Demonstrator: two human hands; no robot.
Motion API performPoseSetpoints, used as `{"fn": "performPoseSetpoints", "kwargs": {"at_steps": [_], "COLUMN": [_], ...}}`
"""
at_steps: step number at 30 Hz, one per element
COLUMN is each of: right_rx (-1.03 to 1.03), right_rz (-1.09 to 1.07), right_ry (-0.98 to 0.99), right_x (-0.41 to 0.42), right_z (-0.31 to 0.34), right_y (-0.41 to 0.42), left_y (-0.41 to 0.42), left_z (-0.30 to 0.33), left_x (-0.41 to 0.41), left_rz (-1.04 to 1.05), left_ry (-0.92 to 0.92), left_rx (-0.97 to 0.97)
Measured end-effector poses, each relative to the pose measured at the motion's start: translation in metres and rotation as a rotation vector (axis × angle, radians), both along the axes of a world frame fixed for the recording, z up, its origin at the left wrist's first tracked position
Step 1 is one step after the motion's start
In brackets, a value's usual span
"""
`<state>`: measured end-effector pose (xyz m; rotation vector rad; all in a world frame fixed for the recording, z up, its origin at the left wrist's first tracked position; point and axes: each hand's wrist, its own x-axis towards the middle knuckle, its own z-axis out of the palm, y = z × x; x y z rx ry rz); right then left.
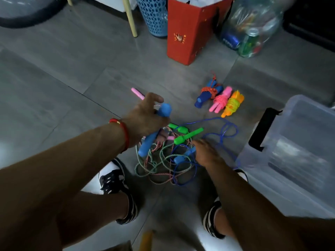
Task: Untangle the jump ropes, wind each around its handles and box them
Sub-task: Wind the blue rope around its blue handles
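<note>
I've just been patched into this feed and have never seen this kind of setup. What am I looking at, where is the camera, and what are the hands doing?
There is no machine here: a person works with bare hands, and the single picture comes from a camera worn on the head, looking down at the floor.

The left hand grips a blue handle lifted from the tangled ropes. The right hand reaches into that tangle; whether it grips anything is unclear. Green handles lie on top, and a pink handle pokes out beyond the left hand.

Three wound bundles, blue, pink and orange, lie side by side on the grey floor. The clear plastic box stands at the right; none of the bundles is in it.
</note>
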<state>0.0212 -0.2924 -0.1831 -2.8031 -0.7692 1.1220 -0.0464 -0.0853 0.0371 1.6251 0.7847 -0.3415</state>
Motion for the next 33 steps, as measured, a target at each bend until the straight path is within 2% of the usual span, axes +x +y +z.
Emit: {"fn": "performPoseSetpoints", "kwargs": {"at_steps": [5, 8, 10, 14, 16, 18, 20, 22, 25, 27, 30, 32, 33], "right_rx": [-0.072, -0.183, -0.238, -0.34, -0.377, -0.385, -0.319, -0.237, -0.096, 0.056, 0.291, 0.431, 0.475], "right_rz": [-0.077, 0.063, 0.173, 0.252, 0.239, 0.251, 0.194, 0.043, -0.137, -0.149, -0.316, -0.332, -0.293], "right_ry": [-0.157, -0.171, -0.141, -0.147, -0.151, -0.258, -0.326, -0.294, -0.214, -0.113, 0.077, 0.132, 0.088], "right_x": [-0.015, -0.014, -0.009, 0.014, 0.025, 0.032, 0.037, 0.038, 0.018, -0.011, -0.055, -0.076, -0.084], "right_z": [-0.049, -0.042, -0.025, 0.03, 0.066, 0.119, 0.176, 0.218, 0.261, 0.281, 0.293, 0.293, 0.292], "right_y": [-0.008, -0.002, -0.001, -0.003, -0.005, -0.01, -0.012, -0.014, -0.013, -0.011, -0.009, -0.006, -0.007], "left_y": [-0.01, -0.013, -0.015, -0.018, -0.02, -0.023, -0.03, -0.04, -0.059, -0.068, -0.073, -0.068, -0.064], "left_z": [-0.018, -0.021, -0.017, -0.003, -0.003, 0.005, 0.014, 0.021, 0.035, 0.041, 0.053, 0.065, 0.07], "left_x": [0.001, 0.005, 0.012, 0.021, 0.025, 0.024, 0.019, 0.011, -0.004, -0.014, -0.03, -0.038, -0.041], "left_rz": [0.021, -0.026, -0.039, 0.024, 0.006, 0.003, 0.029, 0.109, 0.245, 0.236, 0.144, 0.121, 0.108], "left_ry": [0.114, 0.164, 0.152, 0.079, 0.068, 0.038, 0.0, -0.019, -0.025, -0.036, -0.081, -0.089, -0.085], "left_rx": [0.078, 0.078, 0.078, -0.087, -0.066, -0.035, -0.038, -0.082, -0.304, -0.457, -0.614, -0.662, -0.666]}}
